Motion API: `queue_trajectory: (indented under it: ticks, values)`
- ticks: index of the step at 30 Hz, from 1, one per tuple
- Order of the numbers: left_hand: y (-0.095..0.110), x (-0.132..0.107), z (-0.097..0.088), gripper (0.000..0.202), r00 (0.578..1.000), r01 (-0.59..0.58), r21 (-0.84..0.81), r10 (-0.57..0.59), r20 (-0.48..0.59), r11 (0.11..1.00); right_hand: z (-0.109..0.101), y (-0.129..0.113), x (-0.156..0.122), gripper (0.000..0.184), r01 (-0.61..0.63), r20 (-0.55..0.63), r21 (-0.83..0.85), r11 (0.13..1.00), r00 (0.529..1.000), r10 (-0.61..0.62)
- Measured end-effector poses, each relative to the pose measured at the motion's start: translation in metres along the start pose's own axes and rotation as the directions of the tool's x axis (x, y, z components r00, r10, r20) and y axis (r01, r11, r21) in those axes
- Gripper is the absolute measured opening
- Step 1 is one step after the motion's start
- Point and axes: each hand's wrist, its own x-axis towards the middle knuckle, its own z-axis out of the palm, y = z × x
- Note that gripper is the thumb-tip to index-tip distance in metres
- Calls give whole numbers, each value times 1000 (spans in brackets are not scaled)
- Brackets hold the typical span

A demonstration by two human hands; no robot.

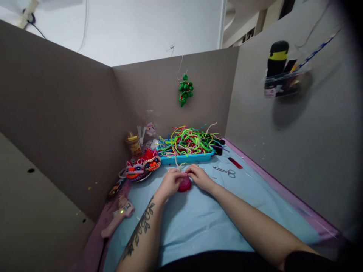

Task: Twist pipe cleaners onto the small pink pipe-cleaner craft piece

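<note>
Both hands meet over the blue cloth around a small magenta rounded piece [185, 184], whose exact kind I cannot make out. My left hand [171, 182] is closed on its left side, the fingertips at its upper edge. From the right, my right hand [200, 176] pinches at the top of the same piece, thumb and fingers pressed together. Just behind the hands, a pale pipe cleaner [176, 160] sticks up near the tray. Scissors [225, 172] lie to the right of my right hand.
A blue tray [187, 158] heaped with coloured pipe cleaners [190, 141] stands at the back. Fuzzy face-like crafts [136, 170], a lidded jar [133, 145] and a pink glue gun [119, 218] with a green light sit left. A red strip [235, 163] lies right. Grey panels [170, 98] enclose the table.
</note>
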Motion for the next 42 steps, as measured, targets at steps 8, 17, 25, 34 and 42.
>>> queue_trajectory:
  ticks: [8,17,25,34,42]
  values:
    - [-2,2,9,24,1000,14,-80,-14,2,997,5,6,3,18,45,13,40,998,999,-45]
    - [-1,0,6,20,993,90,2,-90,-73,996,7,8,3,19,41,29,34,999,999,-42]
    - [2,0,11,9,994,78,79,-71,-80,994,9,2,5,21,32,2,57,998,999,-32]
    - [2,0,13,9,990,53,131,-35,-136,990,10,1,4,18,-1,-14,80,997,1000,2]
    - [-3,1,14,18,999,-30,-39,28,-30,999,18,14,5,7,-187,-10,340,922,979,202]
